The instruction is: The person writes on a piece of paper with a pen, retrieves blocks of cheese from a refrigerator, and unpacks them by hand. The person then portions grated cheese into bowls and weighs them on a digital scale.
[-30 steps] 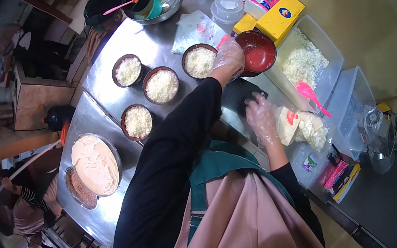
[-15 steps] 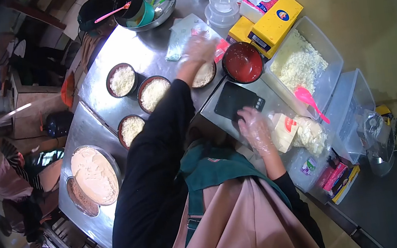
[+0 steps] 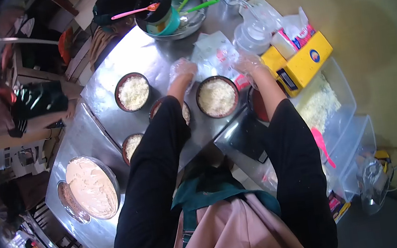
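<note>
Both hands wear clear plastic gloves. My left hand (image 3: 183, 73) hovers over the steel table beyond a round pan (image 3: 186, 113) partly covered by my sleeve. Its fingers look loosely apart, with nothing visible in them. My right hand (image 3: 250, 64) is beside the yellow boxes, close to the clear plastic bag (image 3: 214, 51), its fingers loosely spread. Between my hands and nearer me stands a dark round pan filled with pale, crumbly shreds (image 3: 217, 97). An empty reddish-lined pan (image 3: 257, 104) sits under my right forearm. The black scale (image 3: 242, 131) is partly hidden by my right sleeve.
More filled pans (image 3: 132, 92) stand left. A bowl of pinkish cream (image 3: 91, 188) is at the lower left. A metal bowl with spatulas (image 3: 192, 22) stands at the back. Yellow boxes (image 3: 308, 62) and a tub of shreds (image 3: 348, 99) line the right. Other people are at the left.
My right hand has left the scale and reached forward to the yellow boxes. My left hand has moved left, off the filled pan. The view has shifted slightly.
</note>
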Action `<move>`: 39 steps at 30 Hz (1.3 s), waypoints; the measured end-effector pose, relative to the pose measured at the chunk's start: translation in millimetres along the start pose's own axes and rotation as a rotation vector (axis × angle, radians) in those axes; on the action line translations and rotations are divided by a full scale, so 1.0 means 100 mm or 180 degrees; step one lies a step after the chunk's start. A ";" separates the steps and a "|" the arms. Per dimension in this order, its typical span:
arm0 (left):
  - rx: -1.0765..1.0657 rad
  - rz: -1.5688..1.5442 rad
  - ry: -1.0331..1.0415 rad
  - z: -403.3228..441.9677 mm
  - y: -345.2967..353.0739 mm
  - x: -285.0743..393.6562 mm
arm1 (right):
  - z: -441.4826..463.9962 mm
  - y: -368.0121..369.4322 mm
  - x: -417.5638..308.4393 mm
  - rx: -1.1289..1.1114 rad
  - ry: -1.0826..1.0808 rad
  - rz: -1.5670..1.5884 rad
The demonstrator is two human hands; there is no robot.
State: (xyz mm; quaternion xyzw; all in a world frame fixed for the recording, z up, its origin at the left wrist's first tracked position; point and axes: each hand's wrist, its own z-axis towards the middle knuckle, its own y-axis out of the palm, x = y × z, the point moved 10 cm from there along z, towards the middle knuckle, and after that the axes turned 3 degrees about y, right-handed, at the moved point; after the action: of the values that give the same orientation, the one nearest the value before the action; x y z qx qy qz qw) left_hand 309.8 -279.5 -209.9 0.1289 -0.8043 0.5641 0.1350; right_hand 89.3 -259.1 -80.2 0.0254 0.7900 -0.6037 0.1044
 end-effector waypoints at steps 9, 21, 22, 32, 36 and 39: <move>-0.0188 -0.1961 -0.0181 -0.30 -0.32 0.39 | 0.42 0.67 -0.02 -0.1656 0.0238 -0.0153; 0.0093 -0.1243 -0.0439 -0.26 -0.74 0.63 | -0.24 -0.30 -0.65 -0.0057 0.0400 0.0690; -0.0099 -0.1147 -0.0162 -0.23 -0.71 0.70 | -0.38 -0.42 -0.75 0.0083 0.0173 0.0541; 0.1940 -0.1282 0.1268 -1.00 -1.82 1.09 | -2.37 -1.20 -0.95 0.0628 -0.0693 0.1750; 0.2260 -0.2105 0.1569 -1.26 -2.59 1.31 | -2.74 -1.09 -0.80 0.0062 -0.0333 0.2475; 0.2246 -0.2050 0.1095 -1.08 -3.05 1.55 | -2.93 -0.98 -0.70 0.0033 -0.0166 0.2924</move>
State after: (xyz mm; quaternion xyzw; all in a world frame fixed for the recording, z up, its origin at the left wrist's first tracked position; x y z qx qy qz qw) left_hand 282.8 -286.9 148.1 0.3134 -0.4503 0.7443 0.3808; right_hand 102.2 1.9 99.3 0.3582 0.6910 -0.4992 0.3809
